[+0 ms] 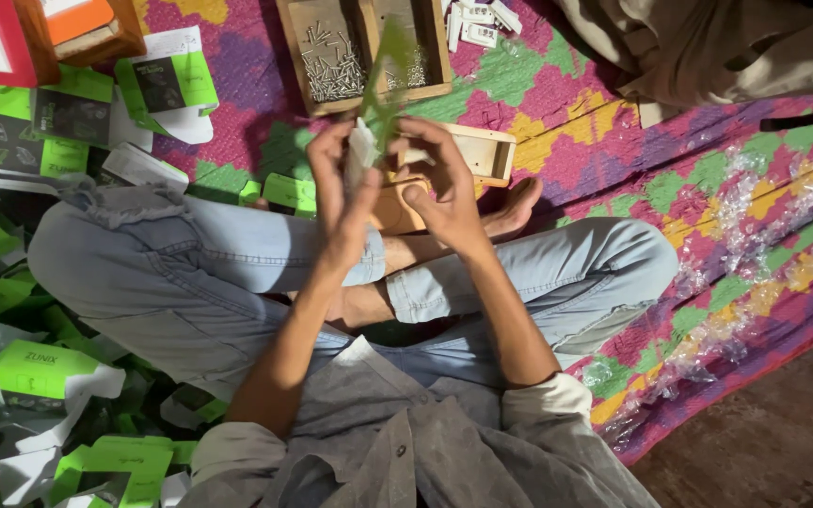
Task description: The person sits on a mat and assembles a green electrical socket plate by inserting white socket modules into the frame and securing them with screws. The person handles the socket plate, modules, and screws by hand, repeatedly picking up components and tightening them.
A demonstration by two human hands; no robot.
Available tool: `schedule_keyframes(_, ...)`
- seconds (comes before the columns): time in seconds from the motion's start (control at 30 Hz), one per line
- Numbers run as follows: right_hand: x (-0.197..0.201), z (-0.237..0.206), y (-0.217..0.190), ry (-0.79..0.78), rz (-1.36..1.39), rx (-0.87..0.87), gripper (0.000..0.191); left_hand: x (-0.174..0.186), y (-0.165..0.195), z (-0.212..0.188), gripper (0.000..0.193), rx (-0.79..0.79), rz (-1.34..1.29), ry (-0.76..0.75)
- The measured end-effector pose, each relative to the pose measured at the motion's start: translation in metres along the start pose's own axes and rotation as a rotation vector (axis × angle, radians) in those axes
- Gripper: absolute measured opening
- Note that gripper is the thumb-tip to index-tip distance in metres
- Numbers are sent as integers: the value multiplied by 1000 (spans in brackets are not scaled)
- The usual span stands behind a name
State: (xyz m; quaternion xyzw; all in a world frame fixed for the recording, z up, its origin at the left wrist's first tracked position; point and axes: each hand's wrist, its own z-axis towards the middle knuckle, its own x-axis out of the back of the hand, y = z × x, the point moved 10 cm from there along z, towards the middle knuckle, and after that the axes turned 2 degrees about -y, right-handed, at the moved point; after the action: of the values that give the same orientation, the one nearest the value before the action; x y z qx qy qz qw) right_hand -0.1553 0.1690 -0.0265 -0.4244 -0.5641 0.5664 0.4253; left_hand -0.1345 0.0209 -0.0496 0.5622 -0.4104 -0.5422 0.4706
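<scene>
Both hands [397, 183] hold a white packet [361, 150] (green-edged); wooden tray [294, 56] beyond.

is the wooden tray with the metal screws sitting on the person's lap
No, the wooden tray of screws lies on the colourful mat, beyond the hands and crossed legs.

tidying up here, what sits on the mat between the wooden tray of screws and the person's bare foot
In the head view, a small pale wooden box lies on the mat between the wooden tray and the bare foot; both hands partly cover that stretch.
</scene>
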Motion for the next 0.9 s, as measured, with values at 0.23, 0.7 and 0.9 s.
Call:
schedule_keyframes(0.23,-4,-2,21,-35,125,-168,58,-3,6,4,67,-8,-53,26)
schedule_keyframes(0.7,-6,35,-15,-9,-547,-53,36,53,33,18,30,0,58,196)
schedule_keyframes(0.9,-48,125,12,-200,-1039,214,29,92,38,15,33,66,-101,360)
